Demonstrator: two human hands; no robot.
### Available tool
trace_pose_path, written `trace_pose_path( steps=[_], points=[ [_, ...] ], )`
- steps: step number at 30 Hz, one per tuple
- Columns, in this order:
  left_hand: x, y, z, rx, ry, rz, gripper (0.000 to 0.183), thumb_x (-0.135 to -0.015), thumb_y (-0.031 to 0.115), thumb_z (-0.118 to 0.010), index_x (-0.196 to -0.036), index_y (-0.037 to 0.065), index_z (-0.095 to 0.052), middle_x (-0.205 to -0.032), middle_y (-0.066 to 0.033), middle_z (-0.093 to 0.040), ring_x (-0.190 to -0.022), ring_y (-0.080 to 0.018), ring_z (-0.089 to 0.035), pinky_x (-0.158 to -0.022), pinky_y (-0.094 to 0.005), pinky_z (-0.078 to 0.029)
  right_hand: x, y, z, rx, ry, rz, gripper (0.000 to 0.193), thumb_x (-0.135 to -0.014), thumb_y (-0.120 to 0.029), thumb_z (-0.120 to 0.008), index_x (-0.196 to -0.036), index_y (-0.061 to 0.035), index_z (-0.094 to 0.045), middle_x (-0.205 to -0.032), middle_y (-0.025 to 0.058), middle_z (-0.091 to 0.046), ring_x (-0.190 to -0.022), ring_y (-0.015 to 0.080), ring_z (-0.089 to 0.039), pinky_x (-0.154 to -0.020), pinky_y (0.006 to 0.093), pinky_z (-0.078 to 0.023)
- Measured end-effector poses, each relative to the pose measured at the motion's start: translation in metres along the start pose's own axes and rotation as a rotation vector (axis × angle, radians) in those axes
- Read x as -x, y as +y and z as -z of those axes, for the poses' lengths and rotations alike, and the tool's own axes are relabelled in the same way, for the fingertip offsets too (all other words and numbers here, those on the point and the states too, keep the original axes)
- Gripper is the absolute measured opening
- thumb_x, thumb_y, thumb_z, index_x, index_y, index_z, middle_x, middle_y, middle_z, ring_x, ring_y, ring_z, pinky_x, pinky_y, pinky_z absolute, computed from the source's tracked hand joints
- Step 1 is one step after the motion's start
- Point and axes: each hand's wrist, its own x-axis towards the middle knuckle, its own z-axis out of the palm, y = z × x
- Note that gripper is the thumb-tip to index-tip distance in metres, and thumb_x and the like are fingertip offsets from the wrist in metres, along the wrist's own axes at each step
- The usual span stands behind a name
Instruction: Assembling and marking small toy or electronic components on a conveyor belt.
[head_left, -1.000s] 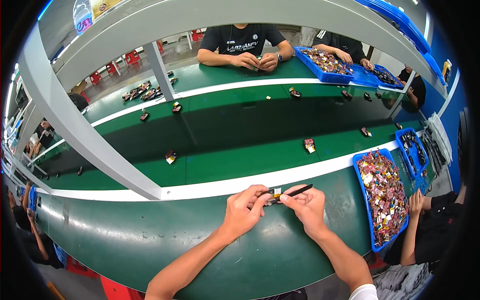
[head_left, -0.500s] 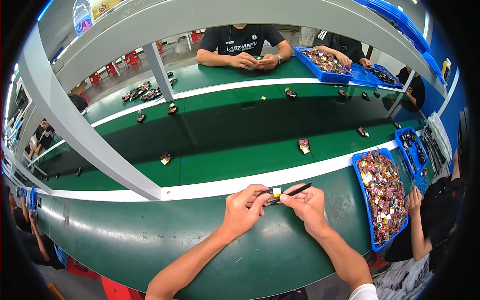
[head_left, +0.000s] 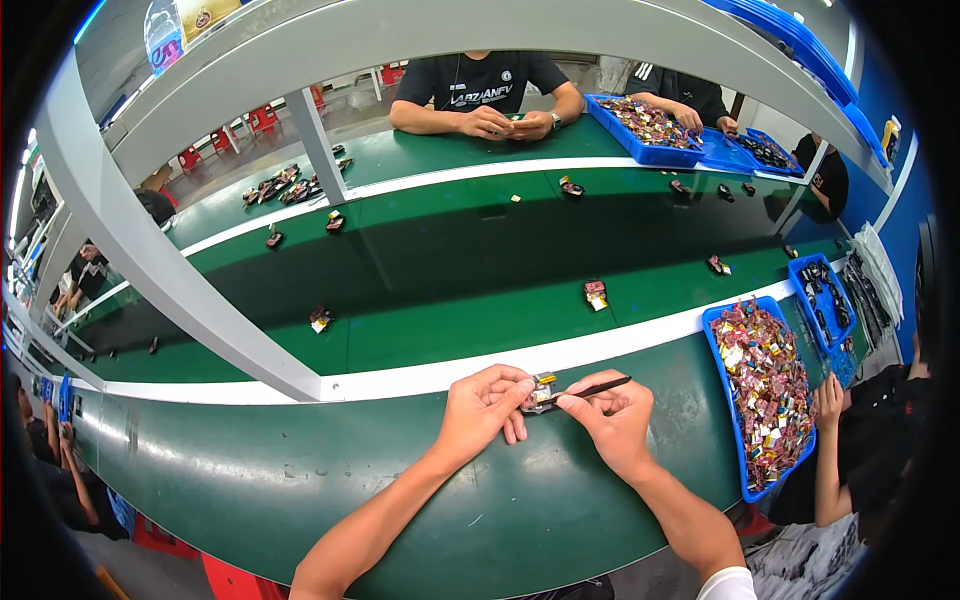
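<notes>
Left hand [head_left: 480, 408] is pinching a small part [head_left: 543, 391] between thumb and fingers, lower fingers loosely curling below. Right hand [head_left: 614, 425] is closing on a thin black stick [head_left: 617, 382], which is crossing the part's near edge. Part is sitting between both hands, above the far side of the green bench [head_left: 300, 465]. Left thumb and fingers are hiding its left end; stick's tip contact is staying too small to make out. Lower edge is cutting off both arms.
</notes>
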Motion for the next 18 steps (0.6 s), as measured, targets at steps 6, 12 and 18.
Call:
trace_pose_path(
  steps=[6,12,18],
  points=[
    [0.002,0.0031,0.0012,0.009,-0.004,0.018,0.024,-0.1,0.016,-0.063,-0.109,-0.006,-0.064,-0.081,-0.0099,-0.067,-0.055,-0.0154,-0.066,-0.044,-0.0246,-0.05,0.0025,-0.0034,-0.0053,0.18,0.024,0.134,0.009,-0.079,0.002,-0.081,-0.085,0.0018,-0.074,-0.082,0.0039,-0.074,-0.047,-0.0027,-0.041,-0.043,0.018,-0.028],
    [0.0013,0.0003,0.0025,0.022,-0.023,0.0,0.023,-0.1,0.015,-0.063,-0.11,-0.006,-0.063,-0.082,-0.011,-0.068,-0.055,-0.0159,-0.067,-0.045,-0.0248,-0.051,0.0028,-0.0012,-0.0036,0.199,0.014,0.148,0.009,-0.079,0.002,-0.082,-0.084,0.0017,-0.074,-0.08,0.0033,-0.074,-0.046,-0.002,-0.041,-0.043,0.0195,-0.028],
    [0.0019,0.0017,0.0032,0.022,-0.023,-0.01,0.022,-0.1,0.013,-0.062,-0.111,-0.007,-0.062,-0.084,-0.0131,-0.069,-0.057,-0.017,-0.067,-0.045,-0.0255,-0.052,0.0025,-0.0008,-0.0048,0.232,0.019,0.183,0.009,-0.078,0.002,-0.082,-0.076,0.0025,-0.074,-0.084,0.0039,-0.075,-0.046,-0.0007,-0.041,-0.044,0.0212,-0.029]
  ],
)
